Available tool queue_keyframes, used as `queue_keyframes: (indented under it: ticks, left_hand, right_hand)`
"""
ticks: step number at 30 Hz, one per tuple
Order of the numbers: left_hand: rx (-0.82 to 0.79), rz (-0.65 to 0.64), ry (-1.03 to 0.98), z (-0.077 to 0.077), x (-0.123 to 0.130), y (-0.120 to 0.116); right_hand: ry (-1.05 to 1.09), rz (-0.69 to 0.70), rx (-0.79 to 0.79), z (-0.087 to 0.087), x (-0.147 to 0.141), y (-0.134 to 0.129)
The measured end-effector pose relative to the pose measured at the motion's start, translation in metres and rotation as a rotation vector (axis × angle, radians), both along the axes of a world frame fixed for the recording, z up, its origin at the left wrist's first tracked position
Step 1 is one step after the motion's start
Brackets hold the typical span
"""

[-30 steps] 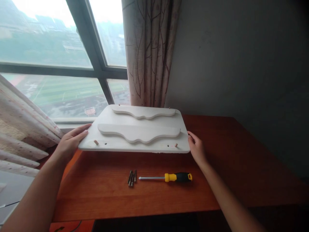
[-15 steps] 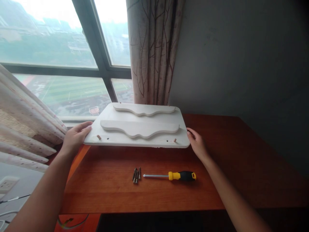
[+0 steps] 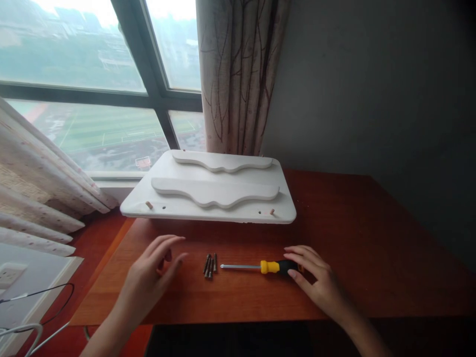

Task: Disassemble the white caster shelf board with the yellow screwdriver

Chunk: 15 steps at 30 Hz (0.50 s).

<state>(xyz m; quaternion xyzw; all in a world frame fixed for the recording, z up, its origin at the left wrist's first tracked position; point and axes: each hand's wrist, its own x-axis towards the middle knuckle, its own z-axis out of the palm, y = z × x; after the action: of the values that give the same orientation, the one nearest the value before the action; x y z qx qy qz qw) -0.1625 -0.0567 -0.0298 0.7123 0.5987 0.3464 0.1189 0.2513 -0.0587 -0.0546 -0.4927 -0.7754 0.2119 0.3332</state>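
My left hand (image 3: 154,265) is open over the table's front left part, thumb and fingers apart, beside a small cluster of dark screws (image 3: 210,266). At the yellow and black screwdriver (image 3: 270,267), my right hand (image 3: 315,276) is open, its thumb and fingers spread about the handle's end. Whether the fingertips touch the handle I cannot tell. The screwdriver lies flat, its tip pointing left at the screws. Behind both hands lies a white board (image 3: 219,213) with rounded corners, two wavy-edged white rails, short wooden dowels and small holes on its upper face.
The reddish-brown wooden table (image 3: 353,238) reaches far to the right along a grey wall. A window (image 3: 111,124) and patterned curtains (image 3: 238,74) are behind the board. At the lower left are a wall socket (image 3: 12,275) and loose cables (image 3: 37,329).
Both hands have let go of the white board's ends and moved toward me. The left came beside the screws, the right to the screwdriver's handle. The board now rests unheld.
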Motion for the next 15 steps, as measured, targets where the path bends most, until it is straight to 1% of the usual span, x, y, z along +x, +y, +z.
queue_keyframes:
  ticks: [2, 5, 10, 15]
  left_hand:
    - [-0.025, -0.145, 0.038, -0.008, 0.010, -0.005]
    - [-0.031, -0.258, 0.134, -0.015, 0.023, -0.007]
    - [-0.022, -0.312, 0.264, -0.018, 0.036, -0.004]
    - [0.026, -0.322, 0.298, -0.018, 0.043, -0.003]
  right_hand:
    - [-0.019, 0.038, 0.007, -0.001, -0.008, -0.004]
    - [-0.005, 0.058, 0.012, -0.007, -0.018, -0.005]
    - [0.046, 0.052, 0.022, -0.013, -0.026, -0.005]
    - [0.063, 0.074, 0.020, -0.012, -0.030, -0.004]
